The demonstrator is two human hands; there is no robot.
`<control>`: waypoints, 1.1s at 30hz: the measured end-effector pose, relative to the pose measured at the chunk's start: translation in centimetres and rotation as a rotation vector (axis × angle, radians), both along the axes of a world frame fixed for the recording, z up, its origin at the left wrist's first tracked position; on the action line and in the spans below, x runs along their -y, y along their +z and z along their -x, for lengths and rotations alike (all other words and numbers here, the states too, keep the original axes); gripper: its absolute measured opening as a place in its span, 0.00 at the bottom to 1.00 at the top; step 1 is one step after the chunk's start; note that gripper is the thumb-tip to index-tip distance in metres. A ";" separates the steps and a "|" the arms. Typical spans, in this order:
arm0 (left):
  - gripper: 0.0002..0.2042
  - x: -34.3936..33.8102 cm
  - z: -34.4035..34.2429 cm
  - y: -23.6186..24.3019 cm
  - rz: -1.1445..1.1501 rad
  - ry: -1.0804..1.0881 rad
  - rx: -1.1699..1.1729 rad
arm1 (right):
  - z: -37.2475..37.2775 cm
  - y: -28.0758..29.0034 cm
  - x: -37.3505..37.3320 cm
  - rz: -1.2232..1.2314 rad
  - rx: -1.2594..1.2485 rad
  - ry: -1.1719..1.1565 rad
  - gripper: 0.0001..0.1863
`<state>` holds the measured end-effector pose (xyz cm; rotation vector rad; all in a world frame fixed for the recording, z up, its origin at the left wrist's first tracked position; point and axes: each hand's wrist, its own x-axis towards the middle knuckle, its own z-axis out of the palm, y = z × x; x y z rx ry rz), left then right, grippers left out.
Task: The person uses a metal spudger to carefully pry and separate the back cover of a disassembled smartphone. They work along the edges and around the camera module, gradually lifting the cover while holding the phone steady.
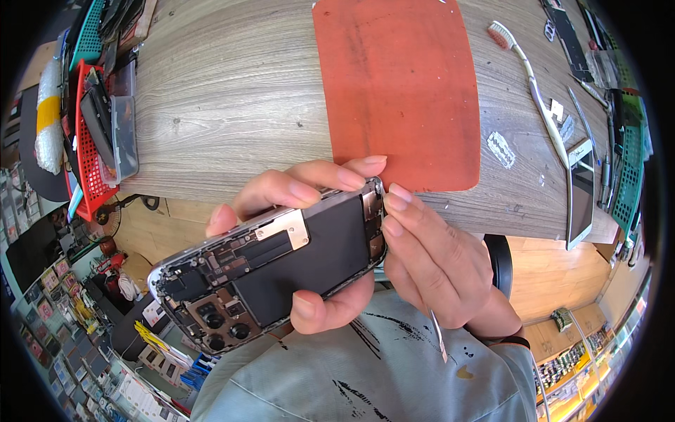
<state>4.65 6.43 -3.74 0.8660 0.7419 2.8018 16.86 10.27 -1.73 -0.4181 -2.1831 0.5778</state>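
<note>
An opened smartphone (pixel 330 243), with its black battery, metal plates and three camera lenses bare, lies tilted in my left hand (pixel 285 186). The fingers of that hand run along the far long edge, and its thumb presses on the near edge. My right hand (pixel 439 264) is closed, its fingertips touching the phone's right short end. A thin metal tool (pixel 437 336) sticks out below the right palm; its other end is hidden in the hand. What the right fingertips pinch at the phone's end, if anything, I cannot make out.
Beyond the phone, an orange mat (pixel 401 91) lies on the wooden table (pixel 225 105). To the right are a toothbrush (pixel 538 98), a razor blade (pixel 501 149) and a flat white-framed phone part (pixel 580 200). A red basket (pixel 88 141) and a clear box (pixel 125 141) stand left.
</note>
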 end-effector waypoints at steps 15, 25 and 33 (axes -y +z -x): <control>0.43 -0.9 0.2 -0.3 -0.043 0.047 -0.010 | 0.2 -0.2 -0.3 0.015 0.009 0.000 0.15; 0.42 -1.2 0.1 -0.1 -0.057 0.064 -0.011 | 0.2 -0.3 -0.4 0.008 0.017 0.012 0.15; 0.42 -0.9 0.2 -0.2 -0.051 0.049 -0.007 | 0.4 -0.9 -0.4 -0.031 -0.019 -0.002 0.16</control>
